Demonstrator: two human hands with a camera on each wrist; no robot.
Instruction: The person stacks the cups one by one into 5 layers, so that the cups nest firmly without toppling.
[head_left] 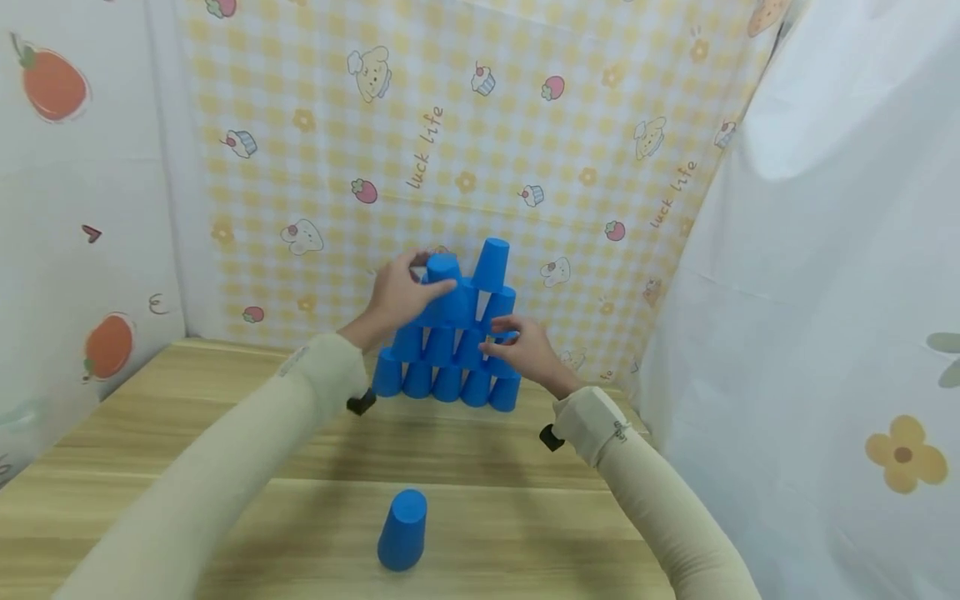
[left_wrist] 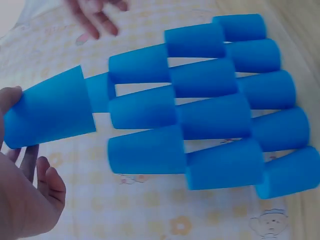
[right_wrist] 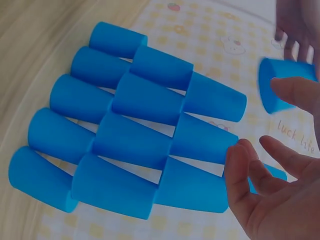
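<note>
Upside-down blue cups form a stepped pyramid (head_left: 447,383), its rows narrowing upward. My left hand (head_left: 397,292) grips another blue cup (left_wrist: 52,107) between thumb and fingers, over the upper left of the stack. In the right wrist view, a gap shows between this held cup (right_wrist: 285,80) and the third row. A single cup (head_left: 492,265) stands on the right of that row. My right hand (head_left: 528,350) is beside the pyramid's right side, fingers loosely bent and nothing in them. In the right wrist view its fingers (right_wrist: 237,165) overlap the upper cups.
One more upside-down blue cup (head_left: 402,533) stands at the front of the wooden table (head_left: 315,517). Behind the pyramid hangs a yellow checked cloth (head_left: 330,167). A white curtain (head_left: 810,333) borders the right side, and a fruit-print cloth (head_left: 75,217) the left.
</note>
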